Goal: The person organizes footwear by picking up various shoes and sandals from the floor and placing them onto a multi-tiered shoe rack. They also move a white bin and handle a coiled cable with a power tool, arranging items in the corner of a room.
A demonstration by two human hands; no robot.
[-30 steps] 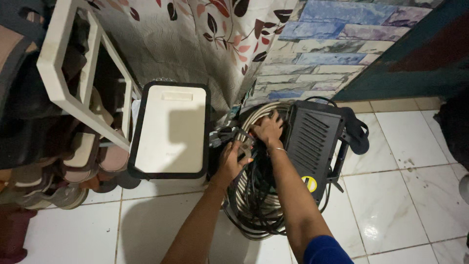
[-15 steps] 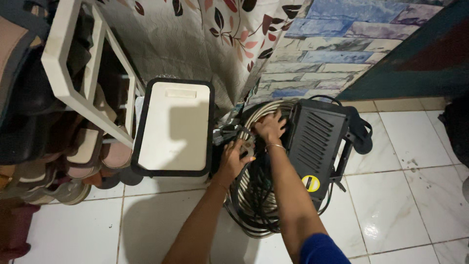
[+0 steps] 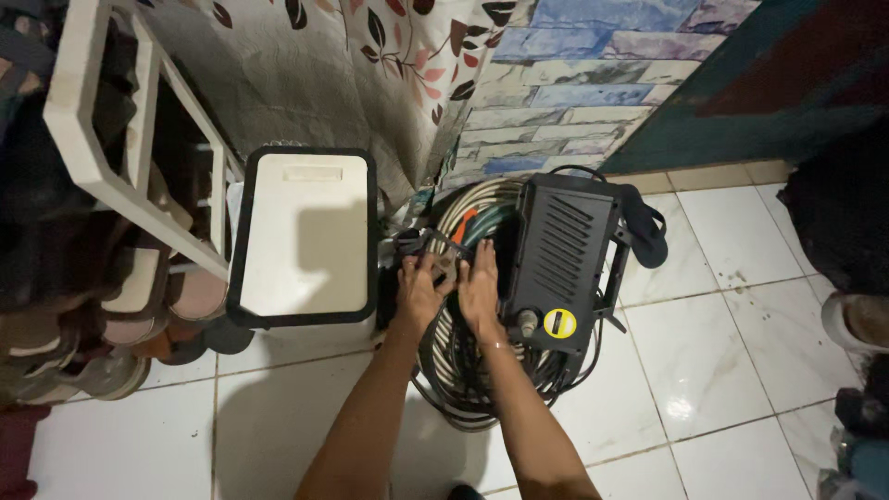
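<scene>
A coil of grey hose and black cables (image 3: pixel 460 375) lies on the white tiled floor, partly under a black machine (image 3: pixel 558 252) with a vented side and a round yellow sticker. My left hand (image 3: pixel 417 294) grips a grey and black metal fitting (image 3: pixel 435 252) at the coil's upper left. My right hand (image 3: pixel 480 285) rests just beside it, fingers stretched out flat on the coil between the fitting and the machine, holding nothing. An orange piece (image 3: pixel 465 224) shows among the hose loops above my hands.
A white box with a black rim (image 3: pixel 301 236) stands left of the coil. Farther left is a white shoe rack (image 3: pixel 93 153) with several shoes. A floral curtain (image 3: pixel 370 83) hangs behind. More footwear (image 3: pixel 857 319) lies at the right edge.
My right hand has pulled back from the top of the coil near the machine and now lies flat next to my left hand. The view has shifted slightly right.
</scene>
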